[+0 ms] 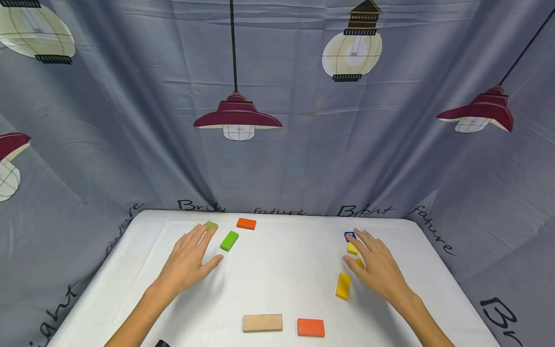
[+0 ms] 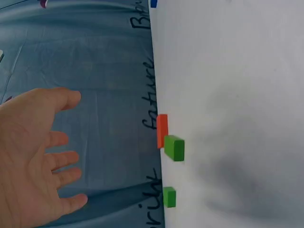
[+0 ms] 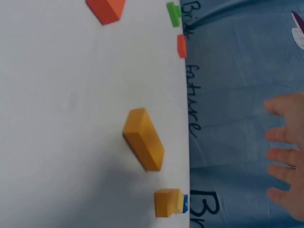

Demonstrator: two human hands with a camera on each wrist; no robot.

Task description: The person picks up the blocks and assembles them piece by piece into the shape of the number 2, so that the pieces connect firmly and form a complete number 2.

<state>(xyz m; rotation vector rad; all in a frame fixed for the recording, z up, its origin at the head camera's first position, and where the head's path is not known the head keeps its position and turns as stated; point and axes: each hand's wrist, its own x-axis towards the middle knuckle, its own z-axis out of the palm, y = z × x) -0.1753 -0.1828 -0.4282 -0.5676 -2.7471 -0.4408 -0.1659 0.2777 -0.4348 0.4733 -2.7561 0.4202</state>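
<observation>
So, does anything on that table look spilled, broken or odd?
Nothing visibly spilled or broken. The nearest yellow block lies at a slant, unlike the plain wooden block and the orange block right of it, though that seems minor.

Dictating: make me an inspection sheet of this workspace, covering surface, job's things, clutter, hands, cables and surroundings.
Surface: white table, with shadows falling on it.
Job's things: two green blocks by the left hand; three yellow blocks and a blue block by the right hand.
Clutter: far orange block; near orange block beside a plain wooden block; small dark object, cut off at the bottom, unidentifiable.
Hands: both open, holding nothing.
Cables: nothing seen; the lamp cords are only printed.
Surroundings: grey-blue fabric printed with lamps and lettering.
</observation>
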